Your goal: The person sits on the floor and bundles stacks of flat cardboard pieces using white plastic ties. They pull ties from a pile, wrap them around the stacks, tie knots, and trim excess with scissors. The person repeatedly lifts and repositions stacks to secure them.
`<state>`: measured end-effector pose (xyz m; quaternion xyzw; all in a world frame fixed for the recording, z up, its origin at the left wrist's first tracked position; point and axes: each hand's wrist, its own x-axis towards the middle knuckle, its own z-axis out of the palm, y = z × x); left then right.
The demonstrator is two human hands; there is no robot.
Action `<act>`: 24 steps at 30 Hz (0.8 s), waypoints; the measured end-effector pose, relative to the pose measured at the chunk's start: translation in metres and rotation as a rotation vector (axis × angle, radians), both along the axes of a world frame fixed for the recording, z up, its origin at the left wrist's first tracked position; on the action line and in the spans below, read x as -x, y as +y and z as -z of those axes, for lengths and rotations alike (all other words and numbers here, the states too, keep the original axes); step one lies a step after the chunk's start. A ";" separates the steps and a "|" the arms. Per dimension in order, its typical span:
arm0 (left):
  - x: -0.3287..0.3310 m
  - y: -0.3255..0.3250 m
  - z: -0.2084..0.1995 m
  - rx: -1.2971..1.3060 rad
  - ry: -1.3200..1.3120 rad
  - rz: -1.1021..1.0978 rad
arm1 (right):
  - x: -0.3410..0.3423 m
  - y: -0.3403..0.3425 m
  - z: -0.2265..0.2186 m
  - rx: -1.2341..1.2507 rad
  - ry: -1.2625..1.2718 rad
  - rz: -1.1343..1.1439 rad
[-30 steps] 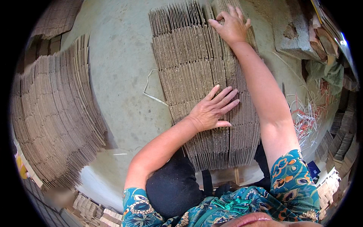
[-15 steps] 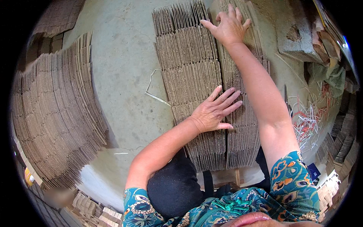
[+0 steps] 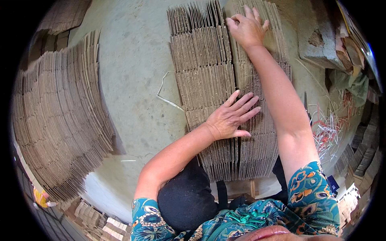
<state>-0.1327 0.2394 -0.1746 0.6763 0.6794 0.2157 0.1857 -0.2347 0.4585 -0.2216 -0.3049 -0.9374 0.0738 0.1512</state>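
Two rows of folded cardboard stand side by side in front of the person, their near ends between the knees. The left row point(image 3: 203, 86) and the right row point(image 3: 248, 76) are parted by a narrow dark gap, wider toward the far end; both show close-packed brown edges, and at the far end of the left row the sheets fan slightly apart.

The left hand point(image 3: 230, 120) lies across the gap, over both rows, its grip flat and spread, fingers pointing to the right, holding nothing. The right hand point(image 3: 249, 30) is farther out, on the far part of the right row. Its forefinger bends to the thumb beside the gap while the other fingers reach forward; whether that grip pinches a sheet, I cannot tell.

A white strap point(image 3: 171, 103) lies bent on the grey floor point(image 3: 134, 80), one end at the left row's side. Well apart to the left is a large curved stack point(image 3: 60, 116) of the same brown cardboard. To the right, beyond the right forearm, lies a tangle point(image 3: 327, 130) of white and red strapping, with a green cloth point(image 3: 350, 82) and a rough block point(image 3: 317, 44) farther out. Nearest the camera are a dark-clad knee point(image 3: 187, 197) and a teal flowered shirt point(image 3: 309, 188).
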 end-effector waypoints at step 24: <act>0.001 -0.005 0.002 -0.026 -0.031 0.005 | 0.014 -0.035 -0.019 0.022 -0.055 -0.017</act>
